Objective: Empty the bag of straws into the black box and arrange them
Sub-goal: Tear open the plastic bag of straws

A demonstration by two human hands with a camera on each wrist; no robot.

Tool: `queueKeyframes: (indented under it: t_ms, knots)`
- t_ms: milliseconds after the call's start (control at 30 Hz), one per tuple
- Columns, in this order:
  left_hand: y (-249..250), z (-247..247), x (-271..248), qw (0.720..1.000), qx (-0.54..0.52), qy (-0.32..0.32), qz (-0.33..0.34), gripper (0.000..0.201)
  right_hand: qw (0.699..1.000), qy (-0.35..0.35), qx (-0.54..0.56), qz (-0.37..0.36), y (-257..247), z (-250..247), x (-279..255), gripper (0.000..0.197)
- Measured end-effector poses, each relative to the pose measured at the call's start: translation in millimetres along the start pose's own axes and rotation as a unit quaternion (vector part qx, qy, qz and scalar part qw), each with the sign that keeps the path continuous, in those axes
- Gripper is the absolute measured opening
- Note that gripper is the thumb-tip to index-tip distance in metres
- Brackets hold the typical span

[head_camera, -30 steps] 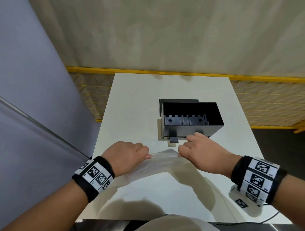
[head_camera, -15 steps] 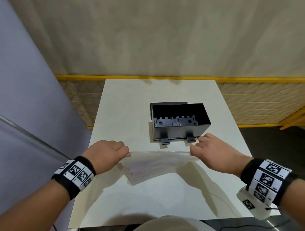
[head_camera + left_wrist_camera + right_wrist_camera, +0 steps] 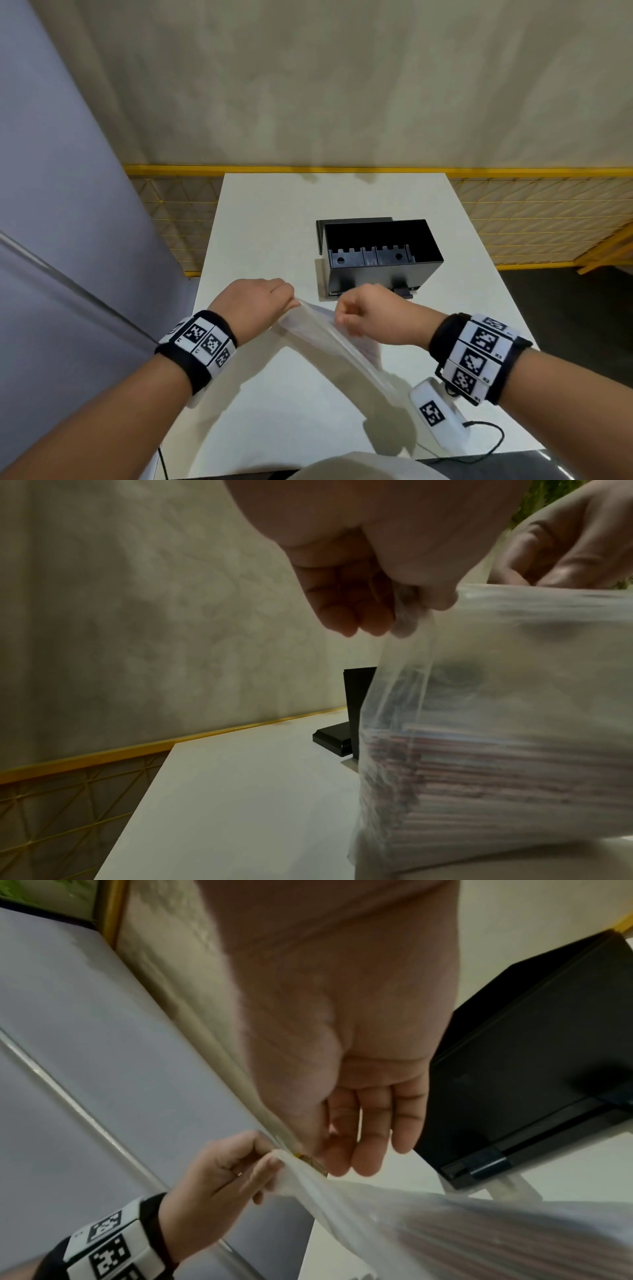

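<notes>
Hidden or unclear: the straws (image 3: 514, 777) show only as a blurred, reddish-brown striped bundle through the film in both wrist views; single straws cannot be counted. From the head view they are barely visible. The lower right part of the bag runs out of both wrist views. The right hand's thumb and forefinger tips are hidden behind the hand in its own wrist view; the near wall of the black box is partly covered by that hand in the head view.

Left hand (image 3: 255, 308): fingers curled, thumb and fingers pinching the left end of the bag's top edge.

Right hand (image 3: 373, 317): fingers curled into a loose fist at the right part of the same top edge, gripping the film; exact finger contact cannot be made out.

Plastic bag (image 3: 337, 342): clear, thin, crinkled. Held up between the two hands, off the desk (image 3: 274, 222), its body hanging below and toward the right hand's wrist. Straws lie crosswise in its lower part.

Black box (image 3: 380, 253): open-topped, rectangular, notched divider inside, interior without straws. Stands on the desk just beyond the right hand's knuckles, with two small black feet at its near base.

Wristbands (image 3: 202, 342): black, with square coded markers, on both wrists.
</notes>
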State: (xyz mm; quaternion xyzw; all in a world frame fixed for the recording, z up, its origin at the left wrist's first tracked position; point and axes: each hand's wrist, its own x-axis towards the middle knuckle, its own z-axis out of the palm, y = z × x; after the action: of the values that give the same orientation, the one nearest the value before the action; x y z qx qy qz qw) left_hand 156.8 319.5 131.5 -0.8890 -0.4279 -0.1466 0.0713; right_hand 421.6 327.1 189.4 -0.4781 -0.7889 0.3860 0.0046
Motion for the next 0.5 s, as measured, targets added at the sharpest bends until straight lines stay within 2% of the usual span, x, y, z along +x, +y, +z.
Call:
queueKeyframes:
  t_ms: [33, 100, 167, 233, 333, 400, 500]
  knots:
    - [1, -1, 0, 1.0, -0.004, 0.006, -0.01, 0.047, 0.999, 0.001, 0.043, 0.005, -3, 2, 2, 0.025]
    - [2, -1, -1, 1.0, -0.003, 0.009, -0.009, 0.045, 0.997, -0.009, 0.075, 0.011, -8, 6, 6, 0.038]
    - [3, -3, 2, 1.0, 0.0, 0.004, -0.016, 0.039, 1.0, -0.024, -0.002, 0.001, -11, 9, 10, 0.032]
    - [4, -7, 8, 0.999, 0.001, 0.003, -0.048, 0.035, 0.999, -0.03, -0.014, -0.003, -11, 10, 14, 0.025]
    - [10, -23, 14, 0.994, 0.053, 0.02, -0.099, 0.03, 0.994, -0.029, 0.102, 0.025, -9, 9, 21, 0.023]
    - [26, -31, 15, 0.992, 0.084, 0.041, -0.086, 0.025, 0.98, -0.007, 0.196, 0.035, -7, 8, 26, 0.024]
    - [51, -28, 17, 0.995, 0.033, 0.001, -0.097, 0.033, 0.964, 0.009, 0.263, 0.05, -6, 5, 32, 0.022]
